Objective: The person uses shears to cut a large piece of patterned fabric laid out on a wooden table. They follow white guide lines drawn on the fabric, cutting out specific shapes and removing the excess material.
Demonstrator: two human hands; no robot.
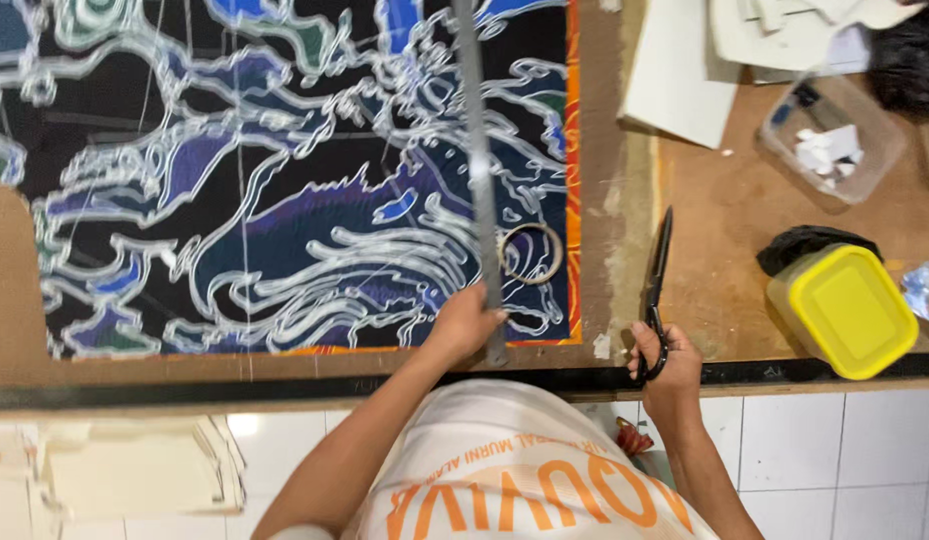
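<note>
yellow-lidded square tub (853,310) at right; clear plastic box (833,138) behind it

I see a brown desk (730,215) with a dark strip along its near edge. Most of its left part is covered by a large black sheet (285,170) patterned in blue, purple and white, with an orange border. A thin ring (531,253) lies on that sheet near its right edge. To the right lie white boards (685,75), a clear tub (835,135) of white scraps, a yellow-lidded box (850,312) and a black bundle (807,245) just behind it.
</note>
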